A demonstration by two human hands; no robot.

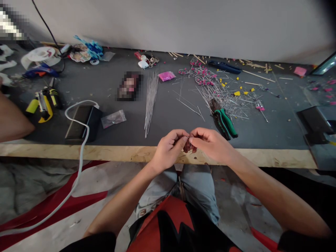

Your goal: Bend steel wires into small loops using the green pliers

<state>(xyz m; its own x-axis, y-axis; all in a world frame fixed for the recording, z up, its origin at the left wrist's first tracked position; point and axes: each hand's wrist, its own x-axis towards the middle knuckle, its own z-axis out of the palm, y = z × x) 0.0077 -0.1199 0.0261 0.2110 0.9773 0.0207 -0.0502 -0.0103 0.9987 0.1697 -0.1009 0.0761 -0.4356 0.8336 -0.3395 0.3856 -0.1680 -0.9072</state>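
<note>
My left hand (170, 149) and my right hand (214, 145) meet over the table's front wooden edge (278, 156). Thumbs and fingertips of both are pinched together around something small, which the fingers mostly hide; I cannot make out its kind. Just right of my right hand lies a pair of pliers with green and black handles (228, 122), its jaws on a heap of thin metal wires (223, 92) with pink and yellow bits. Beyond my left hand a bundle of straight wires (151, 103) points away from me. A few loose wires (190, 108) lie between bundle and heap.
At left are a black box (81, 122) with a white cable (82, 154), a small clear bag (113, 119) and yellow-black tools (44, 103). A pink packet (167, 76), blue-handled tool (224, 66) and wooden sticks (258, 76) lie farther back. Another person's arm (14, 119) enters at left.
</note>
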